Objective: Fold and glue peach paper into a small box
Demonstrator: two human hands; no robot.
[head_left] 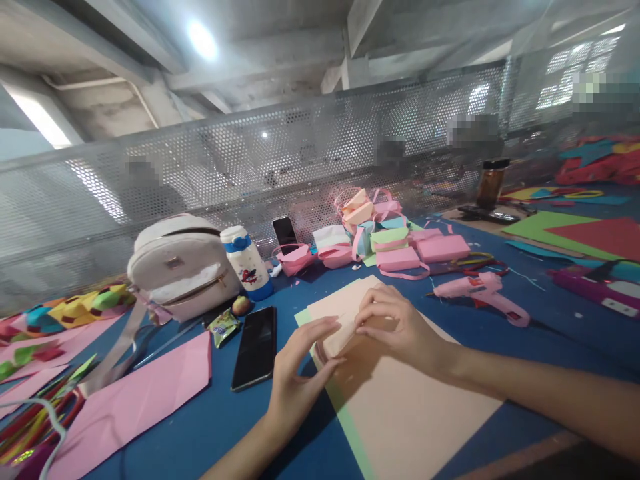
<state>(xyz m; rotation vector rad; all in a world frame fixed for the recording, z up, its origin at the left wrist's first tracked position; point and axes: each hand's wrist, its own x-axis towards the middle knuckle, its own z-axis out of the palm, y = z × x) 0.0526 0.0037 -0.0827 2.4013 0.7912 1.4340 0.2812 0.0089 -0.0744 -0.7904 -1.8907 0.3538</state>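
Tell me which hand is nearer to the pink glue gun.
Right. The right hand is left of the pink glue gun; the left hand is farther left, beyond the right one.

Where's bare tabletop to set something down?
Blue tabletop shows between the pink sheet, flat black phone and left forearm; also between the glue gun and right forearm. Crowded: the back, from white backpack to small paper bags.

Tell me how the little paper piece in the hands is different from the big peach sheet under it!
The paper piece is small; the peach sheet is much bigger. The piece is held between the left hand and right hand and looks bent, while the sheet lies flat. Both look pale peach.
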